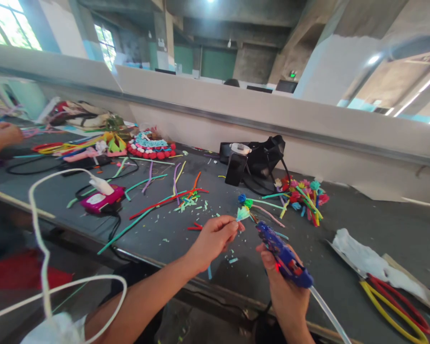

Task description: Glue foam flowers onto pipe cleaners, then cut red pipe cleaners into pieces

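Note:
Between the thumb and fingers of my left hand (218, 239) is a small pale green pipe-cleaner flower (242, 213). Its blue stem pokes out below the hand. My right hand (288, 291) is wrapped round a blue hot glue gun (283, 253), its nozzle pointing at the flower from close by; whether they touch I cannot tell. A clear glue stick (329, 313) sticks out of the gun's back end. Just beyond the flower lie a blue pipe-cleaner flower (241, 198) and a green one (248, 204).
Pipe-cleaner strips (168, 203) and clippings lie mid-table. A flower pile (304, 193), a black bag (268, 157) and a phone (235, 168) are behind. Scissors (394, 306) lie right. A magenta power strip (102, 198) with a white cable sits left, near another person's hand (2, 136).

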`<state>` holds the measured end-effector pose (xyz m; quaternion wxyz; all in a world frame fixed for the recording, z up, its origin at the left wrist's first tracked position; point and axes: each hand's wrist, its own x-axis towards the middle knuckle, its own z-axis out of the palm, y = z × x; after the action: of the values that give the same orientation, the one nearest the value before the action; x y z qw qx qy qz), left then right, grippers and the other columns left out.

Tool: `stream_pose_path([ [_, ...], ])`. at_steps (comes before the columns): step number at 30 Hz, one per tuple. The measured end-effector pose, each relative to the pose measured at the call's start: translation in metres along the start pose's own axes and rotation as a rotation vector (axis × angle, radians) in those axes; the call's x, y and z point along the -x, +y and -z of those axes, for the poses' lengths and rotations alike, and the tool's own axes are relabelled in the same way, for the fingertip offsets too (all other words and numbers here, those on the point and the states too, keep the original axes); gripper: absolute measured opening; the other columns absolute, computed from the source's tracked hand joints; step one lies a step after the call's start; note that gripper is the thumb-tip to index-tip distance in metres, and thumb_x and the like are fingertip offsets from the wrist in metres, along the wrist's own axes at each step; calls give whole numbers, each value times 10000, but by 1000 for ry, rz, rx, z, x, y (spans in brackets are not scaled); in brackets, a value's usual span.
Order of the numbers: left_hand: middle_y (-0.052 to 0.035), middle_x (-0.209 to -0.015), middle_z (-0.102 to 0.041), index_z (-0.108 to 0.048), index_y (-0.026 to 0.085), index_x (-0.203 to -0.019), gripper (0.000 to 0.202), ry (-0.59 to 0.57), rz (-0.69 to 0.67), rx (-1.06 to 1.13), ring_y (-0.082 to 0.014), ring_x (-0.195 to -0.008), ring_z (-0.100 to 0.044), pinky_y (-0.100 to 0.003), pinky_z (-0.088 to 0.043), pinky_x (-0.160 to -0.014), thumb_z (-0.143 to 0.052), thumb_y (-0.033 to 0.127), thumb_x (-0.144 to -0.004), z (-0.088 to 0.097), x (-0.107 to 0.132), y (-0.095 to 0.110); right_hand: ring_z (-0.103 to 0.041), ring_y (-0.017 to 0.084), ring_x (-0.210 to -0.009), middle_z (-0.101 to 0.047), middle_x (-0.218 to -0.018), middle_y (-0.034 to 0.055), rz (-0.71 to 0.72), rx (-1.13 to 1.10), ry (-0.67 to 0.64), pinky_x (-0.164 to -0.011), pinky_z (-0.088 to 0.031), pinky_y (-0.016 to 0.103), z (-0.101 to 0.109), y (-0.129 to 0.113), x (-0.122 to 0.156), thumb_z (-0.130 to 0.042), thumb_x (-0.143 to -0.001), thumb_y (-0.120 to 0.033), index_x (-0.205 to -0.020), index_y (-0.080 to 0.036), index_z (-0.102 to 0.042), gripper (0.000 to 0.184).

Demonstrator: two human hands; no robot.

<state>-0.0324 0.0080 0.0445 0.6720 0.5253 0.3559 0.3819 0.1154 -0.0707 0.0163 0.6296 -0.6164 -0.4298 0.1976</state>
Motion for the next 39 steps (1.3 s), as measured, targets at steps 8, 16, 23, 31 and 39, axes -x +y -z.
stream_pose_path([
  [8, 76, -531, -363, -653, 132, -857, 324, 85, -47, -79, -62, -466, -265, -215, -177, -456, -548, 438, -847, 2, -1, -1, -503, 144, -508, -609, -570, -15, -17, 100, -49, -511, -414, 258, -2, 11, -1, -763, -652, -509, -688, -183, -655, 346],
  [16, 65, -537, -388, -668, 146, -846, 312, 100, -115, -192, -79, -484, -306, -224, -211, -481, -519, 418, -871, 5, -3, -5, -430, 128, -471, -516, -498, -37, 14, 111, -40, -464, -384, 247, -2, 5, -1, -737, -674, -523, -591, -207, -591, 358],
  [23, 32, -611, -479, -689, 150, -861, 333, 122, -188, -300, -102, -579, -380, -226, -267, -529, -510, 429, -890, 8, -5, -13, -418, 130, -450, -532, -484, -31, -41, 80, -20, -441, -365, 251, -3, 7, -1, -751, -642, -532, -582, -209, -598, 362],
  [31, 30, -611, -478, -701, 150, -857, 334, 131, -194, -350, -105, -582, -370, -224, -260, -534, -499, 413, -894, 7, -3, -8, -426, 131, -448, -508, -466, -36, -44, 119, -20, -431, -380, 247, -3, 4, -2, -744, -641, -542, -560, -210, -595, 374],
  [39, 40, -597, -451, -703, 162, -862, 332, 128, -194, -368, -105, -569, -345, -225, -250, -531, -489, 413, -899, 9, -2, -6, -425, 131, -450, -536, -481, -35, -73, 95, -9, -439, -376, 251, -4, 11, -1, -759, -631, -536, -593, -207, -617, 360],
])
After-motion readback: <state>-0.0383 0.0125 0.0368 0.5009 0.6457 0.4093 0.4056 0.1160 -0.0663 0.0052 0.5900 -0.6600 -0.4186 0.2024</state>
